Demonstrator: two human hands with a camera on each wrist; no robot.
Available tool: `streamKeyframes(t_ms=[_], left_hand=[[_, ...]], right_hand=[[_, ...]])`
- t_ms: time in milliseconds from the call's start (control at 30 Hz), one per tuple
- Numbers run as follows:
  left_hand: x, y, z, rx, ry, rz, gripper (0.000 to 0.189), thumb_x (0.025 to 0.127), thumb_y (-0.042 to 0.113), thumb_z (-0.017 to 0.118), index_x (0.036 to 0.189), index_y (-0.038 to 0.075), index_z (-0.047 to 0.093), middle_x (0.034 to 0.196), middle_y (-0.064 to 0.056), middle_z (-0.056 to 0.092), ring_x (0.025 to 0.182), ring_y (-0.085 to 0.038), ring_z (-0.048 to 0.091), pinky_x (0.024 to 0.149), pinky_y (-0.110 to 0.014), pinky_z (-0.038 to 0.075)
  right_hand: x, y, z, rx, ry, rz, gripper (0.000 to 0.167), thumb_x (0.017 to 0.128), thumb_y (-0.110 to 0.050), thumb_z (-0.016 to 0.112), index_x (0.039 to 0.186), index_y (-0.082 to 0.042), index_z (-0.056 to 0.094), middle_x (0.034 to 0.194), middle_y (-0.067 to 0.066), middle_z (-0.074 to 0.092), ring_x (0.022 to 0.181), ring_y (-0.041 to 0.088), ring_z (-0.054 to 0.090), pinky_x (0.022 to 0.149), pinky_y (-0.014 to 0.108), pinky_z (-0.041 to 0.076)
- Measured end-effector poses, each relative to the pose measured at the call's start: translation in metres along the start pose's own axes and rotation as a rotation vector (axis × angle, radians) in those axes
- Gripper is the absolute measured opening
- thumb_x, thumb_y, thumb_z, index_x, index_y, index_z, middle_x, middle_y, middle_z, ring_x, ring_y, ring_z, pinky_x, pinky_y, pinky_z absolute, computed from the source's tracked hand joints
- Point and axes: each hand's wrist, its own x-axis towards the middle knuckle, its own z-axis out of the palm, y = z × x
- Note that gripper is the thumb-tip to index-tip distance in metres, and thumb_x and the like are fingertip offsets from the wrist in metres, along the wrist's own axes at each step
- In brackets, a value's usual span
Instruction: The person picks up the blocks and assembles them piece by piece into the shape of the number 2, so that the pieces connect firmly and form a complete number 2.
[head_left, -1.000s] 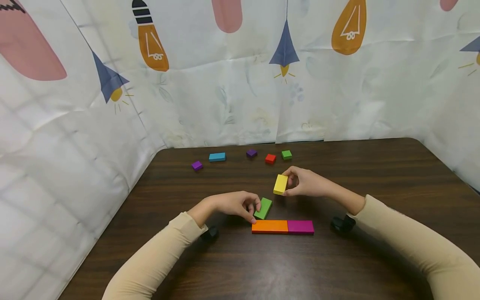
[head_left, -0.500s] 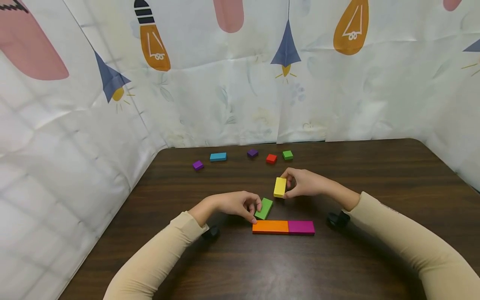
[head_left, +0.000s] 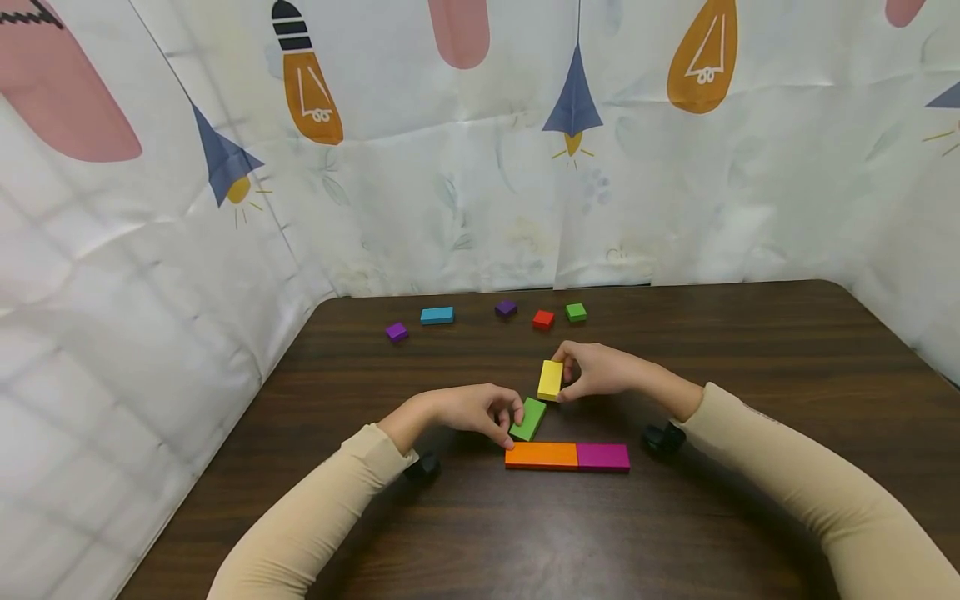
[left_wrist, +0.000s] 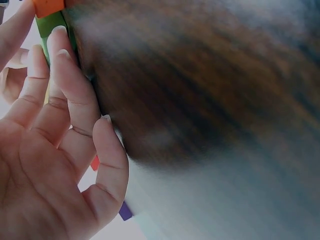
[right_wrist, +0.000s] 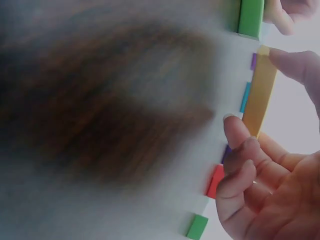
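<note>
The yellow block [head_left: 551,380], a plain oblong, is pinched by the right hand [head_left: 600,369] between thumb and fingertips, just beyond the far end of the green block [head_left: 531,418]. That green block lies flat at a slant, fingers of the left hand [head_left: 468,408] against its left side, its near end close to the orange block [head_left: 542,455]. The long orange block lies flat, end to end with the shorter magenta block [head_left: 603,457] on its right, in one straight row.

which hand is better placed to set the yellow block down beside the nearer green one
Right, I'd judge: the right hand pinches the yellow block just beyond the nearer green block, while the left hand is at that one and the orange block.
</note>
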Motion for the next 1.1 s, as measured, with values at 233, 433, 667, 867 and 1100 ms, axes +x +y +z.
streamKeyframes(t_ms=[233,433,667,867,1100], left_hand=[[0.0001,-0.0001,0.0007,0.0,0.01,0.005,0.021,0.094,0.006,0.075,0.108,0.007,0.06,0.081,0.0,0.058,0.075,-0.013,0.051,0.072,-0.026,0.04],[0.0002,0.0008,0.0003,0.003,0.01,0.005,0.021,0.094,0.007,0.075,0.108,0.007,0.059,0.082,0.0,0.058,0.076,-0.013,0.051,0.073,-0.026,0.04],[0.0008,0.0005,-0.0002,0.001,0.005,0.01,0.022,0.093,0.006,0.076,0.108,0.007,0.06,0.081,0.001,0.058,0.075,-0.013,0.051,0.073,-0.026,0.04],[0.0002,0.0015,-0.0011,-0.013,0.0,0.008,0.021,0.093,0.005,0.075,0.108,0.006,0.06,0.081,0.0,0.058,0.074,-0.012,0.05,0.072,-0.025,0.04],[-0.0009,0.0037,-0.0008,-0.013,-0.006,0.001,0.021,0.093,0.006,0.075,0.108,0.005,0.059,0.081,0.0,0.058,0.074,-0.012,0.05,0.072,-0.024,0.04]], right_hand=[[0.0044,-0.0009,0.0018,-0.007,-0.028,-0.023,0.055,0.086,-0.021,0.082,0.126,0.003,0.052,0.095,0.006,0.059,0.08,0.018,0.052,0.071,0.029,0.043],[0.007,-0.002,0.0051,-0.011,-0.044,0.002,0.053,0.086,-0.021,0.083,0.122,0.001,0.052,0.092,0.006,0.056,0.078,0.018,0.051,0.069,0.028,0.041],[0.0074,-0.0037,0.0061,-0.031,-0.047,0.024,0.052,0.084,-0.024,0.084,0.119,0.001,0.053,0.09,0.006,0.055,0.077,0.018,0.05,0.067,0.028,0.039],[0.0086,-0.0047,0.005,-0.047,-0.047,0.053,0.052,0.084,-0.027,0.085,0.118,-0.001,0.054,0.09,0.006,0.054,0.077,0.018,0.05,0.067,0.028,0.038],[0.0083,-0.0054,0.0042,-0.051,-0.052,0.054,0.053,0.084,-0.028,0.086,0.118,-0.002,0.054,0.088,0.005,0.055,0.076,0.017,0.05,0.066,0.028,0.038]])
